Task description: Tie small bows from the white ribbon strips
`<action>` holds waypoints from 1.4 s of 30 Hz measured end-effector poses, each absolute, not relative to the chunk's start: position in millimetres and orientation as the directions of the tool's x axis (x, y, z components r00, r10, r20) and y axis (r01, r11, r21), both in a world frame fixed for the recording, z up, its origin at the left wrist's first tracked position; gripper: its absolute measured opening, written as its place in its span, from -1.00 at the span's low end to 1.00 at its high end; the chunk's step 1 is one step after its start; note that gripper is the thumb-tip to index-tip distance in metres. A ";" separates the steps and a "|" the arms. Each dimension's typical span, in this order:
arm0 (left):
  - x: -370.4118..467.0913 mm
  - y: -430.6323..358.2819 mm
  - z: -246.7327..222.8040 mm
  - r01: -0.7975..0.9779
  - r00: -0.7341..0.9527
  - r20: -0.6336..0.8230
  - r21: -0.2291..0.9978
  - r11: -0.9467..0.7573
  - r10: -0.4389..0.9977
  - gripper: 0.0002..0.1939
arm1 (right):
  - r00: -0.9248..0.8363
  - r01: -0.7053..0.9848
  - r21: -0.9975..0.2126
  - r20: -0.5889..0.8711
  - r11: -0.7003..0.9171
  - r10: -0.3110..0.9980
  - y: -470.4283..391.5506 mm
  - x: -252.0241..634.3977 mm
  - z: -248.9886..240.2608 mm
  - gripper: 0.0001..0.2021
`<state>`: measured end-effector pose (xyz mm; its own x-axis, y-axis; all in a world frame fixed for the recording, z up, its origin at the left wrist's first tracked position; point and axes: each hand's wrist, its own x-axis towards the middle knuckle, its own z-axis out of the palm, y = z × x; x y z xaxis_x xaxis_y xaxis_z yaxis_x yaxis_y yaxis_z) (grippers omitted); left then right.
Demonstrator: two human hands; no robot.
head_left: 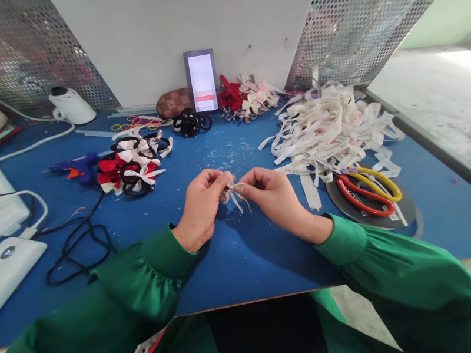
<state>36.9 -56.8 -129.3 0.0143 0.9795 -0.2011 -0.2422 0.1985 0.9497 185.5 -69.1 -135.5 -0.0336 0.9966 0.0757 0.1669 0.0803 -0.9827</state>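
Note:
Between my two hands, over the blue tabletop, is a small pale ribbon bow [232, 191] with thin tails hanging down. My left hand [205, 205] pinches it from the left with thumb and forefinger. From the right, the thumb and forefinger of my right hand [270, 193] close on the bow's edge. Fingers cover part of it. To the right lies a heap of white printed ribbon strips [327, 132]. Scissors [365, 191] with one red and one yellow handle rest on a dark round card [343, 210] beside the heap.
Hair ties with bows [132, 163] and a blue glue gun [75, 166] lie at left, near a black cable [78, 243] and a white power bank [8, 278]. A phone [202, 80] leans upright at the back, beside red and white bows [247, 97] and black bands [191, 124].

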 end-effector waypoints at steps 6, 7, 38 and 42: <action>34.8 -55.1 -126.5 -0.284 0.096 -0.254 0.920 0.271 0.963 -0.68 | -0.029 0.063 -0.997 0.044 0.046 0.999 -66.2 186.7 -137.7 -0.78; 34.1 -55.0 -125.9 -0.275 0.133 -0.259 0.918 0.286 0.957 -0.66 | -0.015 0.052 -0.998 0.046 0.046 0.999 -65.3 187.3 -137.8 -0.79; 30.8 -55.6 -117.0 0.030 0.057 -0.046 0.999 0.045 0.997 -0.76 | -0.067 -0.012 -0.996 0.089 0.088 0.994 -63.3 191.9 -129.5 -0.73; 31.5 -58.6 -119.2 0.022 0.129 -0.052 0.999 0.049 0.990 -0.63 | 0.021 0.068 -0.991 0.115 0.114 0.993 -61.9 193.5 -129.5 -0.83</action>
